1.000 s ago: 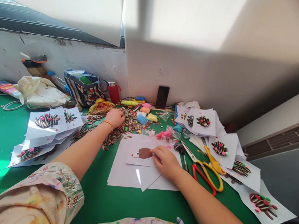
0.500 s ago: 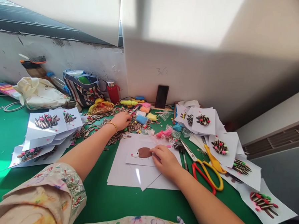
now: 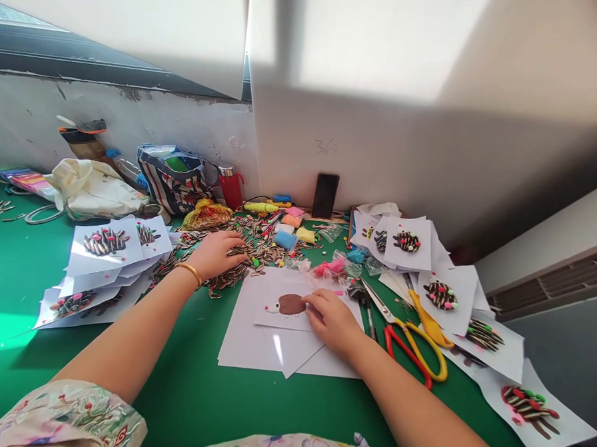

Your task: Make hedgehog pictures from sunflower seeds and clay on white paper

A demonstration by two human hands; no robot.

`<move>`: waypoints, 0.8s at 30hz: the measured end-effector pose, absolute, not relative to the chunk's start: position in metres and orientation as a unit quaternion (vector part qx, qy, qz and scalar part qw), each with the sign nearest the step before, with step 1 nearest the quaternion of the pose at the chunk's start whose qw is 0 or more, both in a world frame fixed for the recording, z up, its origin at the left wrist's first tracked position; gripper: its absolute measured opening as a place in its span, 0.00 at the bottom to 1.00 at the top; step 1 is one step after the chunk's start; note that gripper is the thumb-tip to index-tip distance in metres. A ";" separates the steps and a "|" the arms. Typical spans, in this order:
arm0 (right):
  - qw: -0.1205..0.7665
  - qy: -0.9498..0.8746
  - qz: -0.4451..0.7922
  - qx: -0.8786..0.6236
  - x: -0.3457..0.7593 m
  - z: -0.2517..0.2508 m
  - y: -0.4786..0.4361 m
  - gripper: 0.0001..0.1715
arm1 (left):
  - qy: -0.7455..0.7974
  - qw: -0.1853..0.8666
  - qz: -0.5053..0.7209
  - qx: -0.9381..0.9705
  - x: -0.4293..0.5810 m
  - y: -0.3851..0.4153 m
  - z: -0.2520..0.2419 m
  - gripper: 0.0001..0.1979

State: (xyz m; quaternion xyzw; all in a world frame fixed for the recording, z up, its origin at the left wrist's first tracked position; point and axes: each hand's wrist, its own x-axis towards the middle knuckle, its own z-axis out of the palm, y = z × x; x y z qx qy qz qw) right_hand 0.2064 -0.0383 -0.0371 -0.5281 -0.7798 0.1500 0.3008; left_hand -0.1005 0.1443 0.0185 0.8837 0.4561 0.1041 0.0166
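L hand (image 3: 219,254) lies on a loose heap of striped sunflower seeds (image 3: 260,249), its grip wide, fingers spread over the seeds; can't tell if any are picked up. R hand (image 3: 334,325) sits on a white card (image 3: 278,314), grip narrow, fingertips (image 3: 310,301) bunched at the right edge of a brown clay blob (image 3: 291,304), prob. pinning the card so it won't slide; can't tell if they're pinching anything. The blob is on the card's middle, w/ a small white-and-red clay bit at its left end, and the card rests on loose white sheets (image 3: 245,346), likely as a clean pad on the green counter (image 3: 187,396). Seeds sit just above the sheets, so within easy reach of L hand. Cards w/ seed-covered hedgehogs (image 3: 107,243) are stacked left, more (image 3: 407,241) right, apparently to keep the centre free. Scissors w/ red-and-yellow handles (image 3: 415,351) lie just right of R hand, handy. Clay packets (image 3: 285,240) are beyond the seeds, w/ a phone (image 3: 325,195) propped upright against the wall (image 3: 399,145) behind, out of the way.
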 end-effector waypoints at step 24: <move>0.307 -0.780 0.155 -0.523 0.207 -0.040 -0.038 0.16 | 0.520 -0.045 0.154 0.839 -0.074 0.148 -0.004 0.21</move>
